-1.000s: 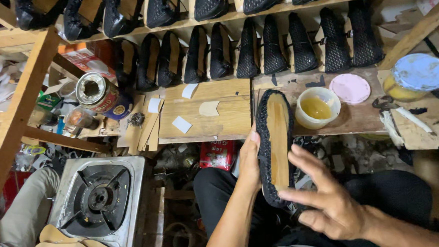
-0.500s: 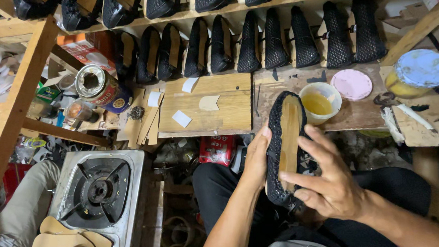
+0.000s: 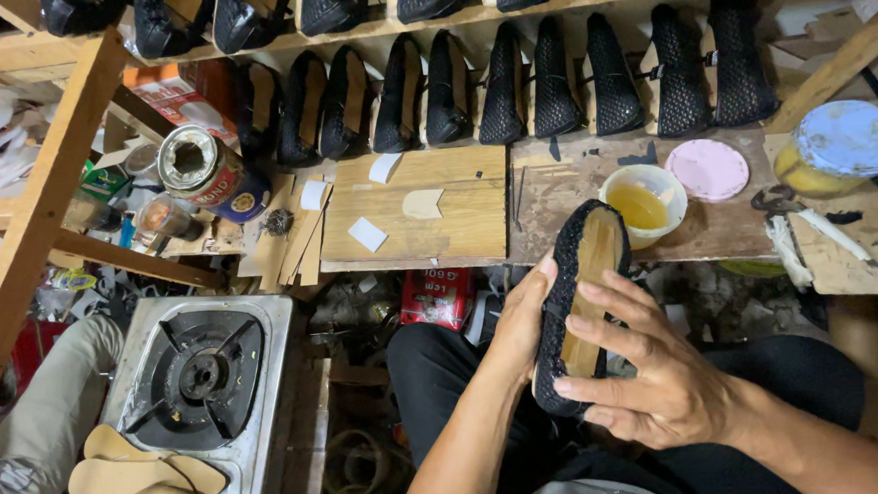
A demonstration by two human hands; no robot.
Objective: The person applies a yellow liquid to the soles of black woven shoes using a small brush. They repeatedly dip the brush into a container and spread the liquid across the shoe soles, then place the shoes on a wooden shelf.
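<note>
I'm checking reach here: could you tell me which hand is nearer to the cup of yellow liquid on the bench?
Right. The right hand lies below the cup of yellow liquid; the left hand is farther left.

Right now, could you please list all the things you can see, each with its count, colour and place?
Shoe on a last: one, black mesh with tan wooden sole side up, held over the lap.
Shoes on shelves: two rows, black, at the top; exact count unclear.
Cup of yellow liquid: one, cream, on the workbench.
Pink lid: one, right of the cup.
Blue-lidded jar: one, far right.
Open tin can: one, metal, lying at left.
Gas stove: one, steel, lower left.
Tan insoles: a few, on the stove's corner.
Left hand: grips the shoe's side.
Right hand: fingers spread on the sole.
</note>
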